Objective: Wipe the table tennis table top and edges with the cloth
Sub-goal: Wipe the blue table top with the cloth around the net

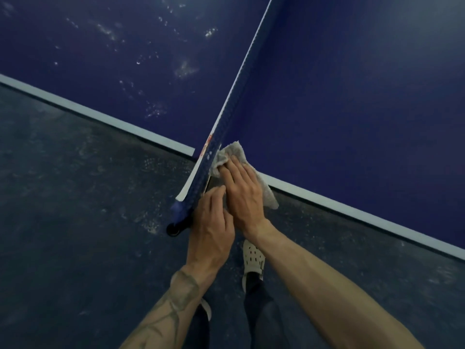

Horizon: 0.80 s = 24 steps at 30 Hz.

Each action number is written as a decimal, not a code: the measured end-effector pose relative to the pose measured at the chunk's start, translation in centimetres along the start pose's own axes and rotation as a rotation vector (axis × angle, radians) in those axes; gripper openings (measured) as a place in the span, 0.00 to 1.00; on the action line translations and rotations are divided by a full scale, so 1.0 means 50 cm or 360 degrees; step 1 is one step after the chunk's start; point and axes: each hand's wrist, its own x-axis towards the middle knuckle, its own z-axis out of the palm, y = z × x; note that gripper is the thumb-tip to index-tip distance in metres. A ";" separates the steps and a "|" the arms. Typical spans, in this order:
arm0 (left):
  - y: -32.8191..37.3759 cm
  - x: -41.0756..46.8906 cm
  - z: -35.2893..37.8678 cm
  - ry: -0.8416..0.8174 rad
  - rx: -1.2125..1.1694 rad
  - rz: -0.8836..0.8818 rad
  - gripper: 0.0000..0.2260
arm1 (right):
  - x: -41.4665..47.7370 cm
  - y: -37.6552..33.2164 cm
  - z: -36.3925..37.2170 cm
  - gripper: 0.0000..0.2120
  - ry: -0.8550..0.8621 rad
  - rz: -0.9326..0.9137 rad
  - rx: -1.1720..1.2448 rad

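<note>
A dark blue table tennis table (339, 91) with a white border line fills the upper part of the view. Its net (234, 96) runs from the top middle down to a post and clamp at the near edge. A pale grey cloth (232, 153) lies over the table edge just right of the net. My right hand (241, 190) presses on the cloth with straight fingers. My left hand (211, 227) sits beside it at the net post, fingers bent toward the clamp; what it touches is hidden. White smudges mark the left half of the table.
The net post clamp (176, 222) sticks out past the table edge over a dark speckled floor (75, 222). My feet in pale clogs (253, 260) stand below the hands, close to the table edge.
</note>
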 end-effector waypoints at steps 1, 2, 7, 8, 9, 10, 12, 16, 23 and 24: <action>-0.009 -0.018 -0.005 -0.0007 -0.0017 0.0011 0.19 | -0.021 -0.009 0.001 0.12 -0.0045 0.0004 0.0026; -0.019 -0.039 -0.011 -0.0022 -0.0019 0.0022 0.19 | -0.047 -0.019 0.004 0.10 -0.0108 0.0019 0.0073; -0.095 -0.140 -0.076 -0.0197 0.0156 0.0075 0.17 | -0.190 -0.097 0.015 0.17 -0.0419 0.0229 0.0123; -0.122 -0.152 -0.094 -0.0216 0.0206 0.0051 0.17 | -0.203 -0.122 0.019 0.19 -0.0470 0.0285 0.0112; -0.147 -0.157 -0.114 -0.0234 0.0246 0.0020 0.18 | -0.209 -0.149 0.023 0.21 -0.0526 0.0328 0.0109; -0.171 -0.159 -0.136 -0.0256 0.0272 -0.0013 0.18 | -0.213 -0.176 0.027 0.22 -0.0563 0.0344 0.0110; -0.213 -0.152 -0.181 -0.0290 0.0318 -0.0070 0.19 | -0.215 -0.227 0.036 0.23 -0.0584 0.0358 0.0076; -0.275 -0.112 -0.272 -0.0284 0.0455 -0.0035 0.22 | -0.206 -0.321 0.049 0.20 -0.0602 0.0467 0.0076; -0.313 -0.010 -0.401 -0.0282 0.0625 0.0134 0.23 | -0.068 -0.446 0.043 0.20 -0.0385 0.0566 0.0203; -0.310 0.007 -0.413 -0.0285 0.0647 0.0165 0.23 | -0.043 -0.454 0.039 0.19 -0.0342 0.0578 0.0208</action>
